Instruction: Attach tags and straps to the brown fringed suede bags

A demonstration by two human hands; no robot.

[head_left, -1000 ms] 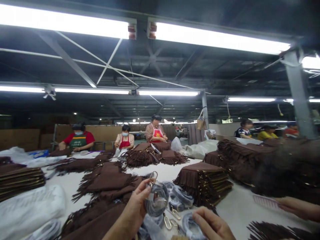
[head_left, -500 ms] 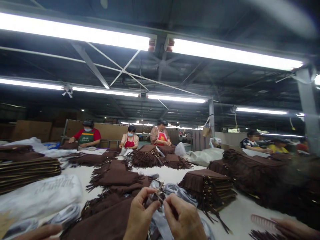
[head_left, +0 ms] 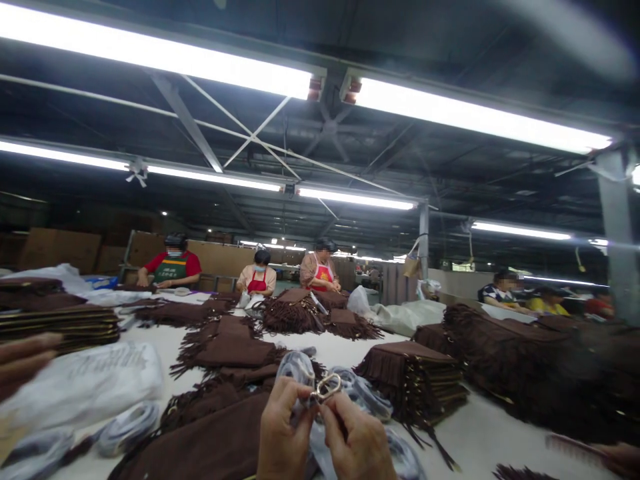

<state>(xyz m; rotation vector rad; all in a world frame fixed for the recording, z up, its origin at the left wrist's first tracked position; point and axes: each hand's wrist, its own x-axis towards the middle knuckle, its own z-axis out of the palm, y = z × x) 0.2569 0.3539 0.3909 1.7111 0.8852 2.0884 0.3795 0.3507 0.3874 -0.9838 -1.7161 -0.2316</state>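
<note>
Both my hands are in front of me above the brown fabric pieces. Between their fingertips is a gold-coloured metal clasp with an oval loop, tilted up to the right. My left hand pinches its lower left end, beside a strap coil in clear plastic. My right hand is closed, thumb and forefinger against the loop's lower side. More plastic-wrapped coils lie just behind my hands. Under and left of them spreads a large brown piece, and fringed brown pieces lie beyond.
Stacked fringed bags stand to the right, with a larger brown heap behind. A white plastic bag lies left. Another person's hand enters at left; one at right holds a comb. Several people work across the table.
The clasp has turned, so its oval loop now faces me. My right hand has shifted slightly left and down. The other person's hand at left has risen; the comb has moved right.
</note>
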